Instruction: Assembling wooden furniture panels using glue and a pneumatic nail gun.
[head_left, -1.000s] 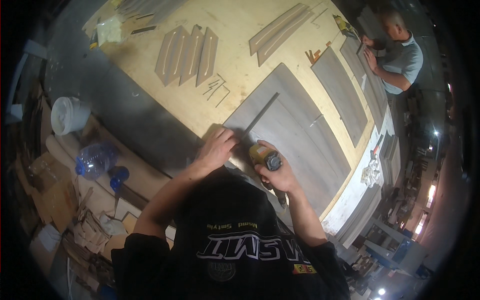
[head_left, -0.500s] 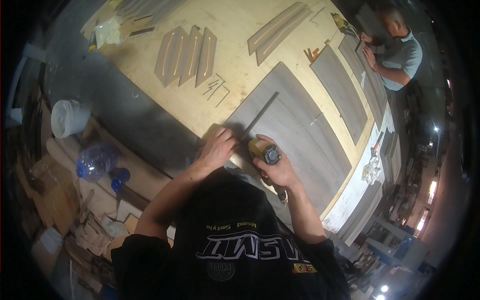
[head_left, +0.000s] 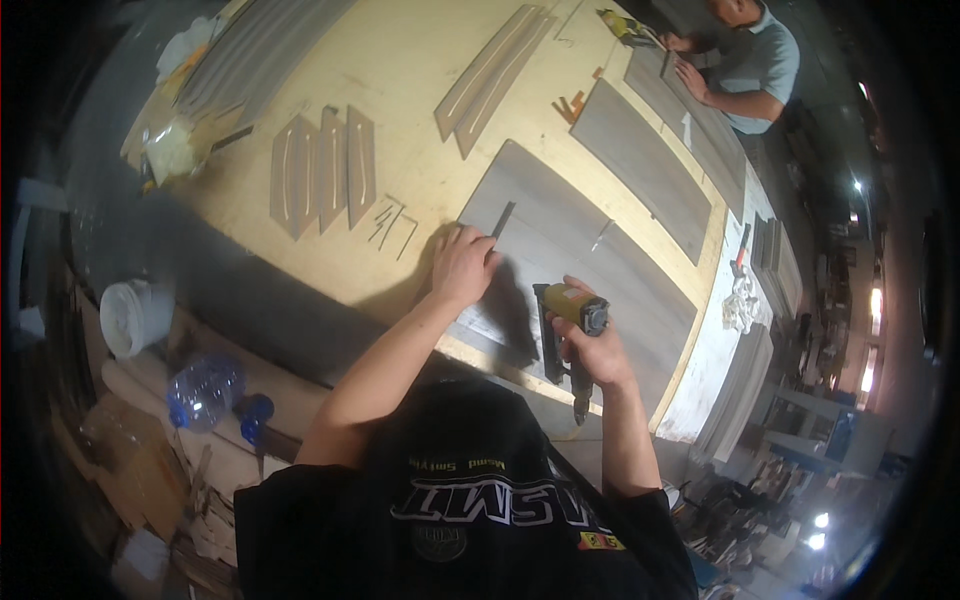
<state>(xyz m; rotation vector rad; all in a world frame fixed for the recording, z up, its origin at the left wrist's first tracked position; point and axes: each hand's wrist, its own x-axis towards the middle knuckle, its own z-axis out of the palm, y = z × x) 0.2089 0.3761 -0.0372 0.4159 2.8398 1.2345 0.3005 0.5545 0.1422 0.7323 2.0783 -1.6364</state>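
Observation:
My left hand [head_left: 466,264] is closed around the lower part of a thin dark strip [head_left: 506,217] at the left edge of a large grey panel [head_left: 570,255]. The strip's far end sticks out past my fingers over the panel. My right hand [head_left: 602,353] grips a yellow and black nail gun [head_left: 577,303] by its handle, raised over the near part of the panel. A hose fitting [head_left: 581,408] hangs below the handle. The tool casts a shadow on the panel, and its nose stands apart from the strip.
Slatted brown pieces with pale beads [head_left: 322,172] and thin bent rods [head_left: 393,222] lie on the plywood table [head_left: 420,110]. Further grey panels [head_left: 645,170] lie to the right. A co-worker [head_left: 745,70] handles one at the far right. A white bucket [head_left: 137,317] and blue water bottle [head_left: 207,392] stand left.
My right hand has drawn the nail gun away from my left hand, to the right. My left hand has moved farther up along the strip, leaving less of it showing. The view has shifted.

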